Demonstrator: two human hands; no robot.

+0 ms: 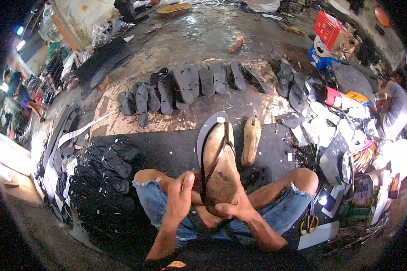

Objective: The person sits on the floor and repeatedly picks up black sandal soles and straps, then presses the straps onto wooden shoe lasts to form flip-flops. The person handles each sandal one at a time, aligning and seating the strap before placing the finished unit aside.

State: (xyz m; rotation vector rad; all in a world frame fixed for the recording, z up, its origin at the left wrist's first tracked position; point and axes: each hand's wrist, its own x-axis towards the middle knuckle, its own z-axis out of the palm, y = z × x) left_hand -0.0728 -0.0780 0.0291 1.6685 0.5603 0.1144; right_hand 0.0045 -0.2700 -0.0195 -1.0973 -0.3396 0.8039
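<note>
A dark sandal (201, 149) with a thin strap is fitted on a pale wooden shoe last (221, 180). My right hand (236, 205) is closed round the heel end of the last, its thumb lying across the front. My left hand (178, 198) is raised beside the sandal's left edge, thumb upward; its other fingers are mostly hidden, and I cannot tell whether it touches the sandal. On the dark mat (167, 149), a second wooden last (250, 142) lies just right of the held one.
Several dark soles (184, 83) line the board ahead. Piled black sandals (104, 180) lie at my left. Yellow-handled scissors (309, 225) rest by my right knee, below scattered scraps (334, 122). A red box (328, 30) stands far right. Another person (395, 106) sits at right.
</note>
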